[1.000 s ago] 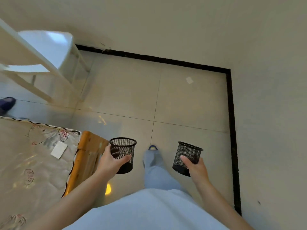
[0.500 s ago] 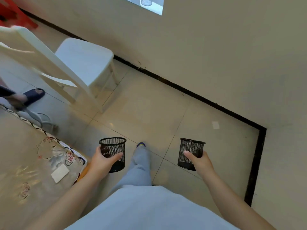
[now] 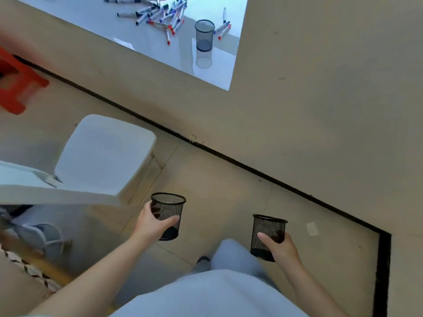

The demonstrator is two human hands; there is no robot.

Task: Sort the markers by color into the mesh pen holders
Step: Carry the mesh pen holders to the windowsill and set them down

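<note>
My left hand (image 3: 153,224) grips a black mesh pen holder (image 3: 167,216), carried upright above the floor. A second black mesh pen holder (image 3: 267,236) is gripped in my right hand (image 3: 280,247), also upright and empty. Far ahead, a white table (image 3: 212,65) carries a third mesh pen holder (image 3: 204,35) standing upright. To the left of that holder lies a loose pile of markers (image 3: 158,12) with red, blue and black caps, and a few more markers (image 3: 223,28) lie to its right.
A white chair (image 3: 103,154) stands on the tiled floor to my left, and a red stool (image 3: 16,85) is at the far left. A beige wall with a black skirting line (image 3: 229,161) runs across ahead. A patterned cloth edge (image 3: 27,268) is at lower left.
The view has swung up and to the left, bringing the white table with its markers and third holder into sight. Both hands still carry their holders in front of me.
</note>
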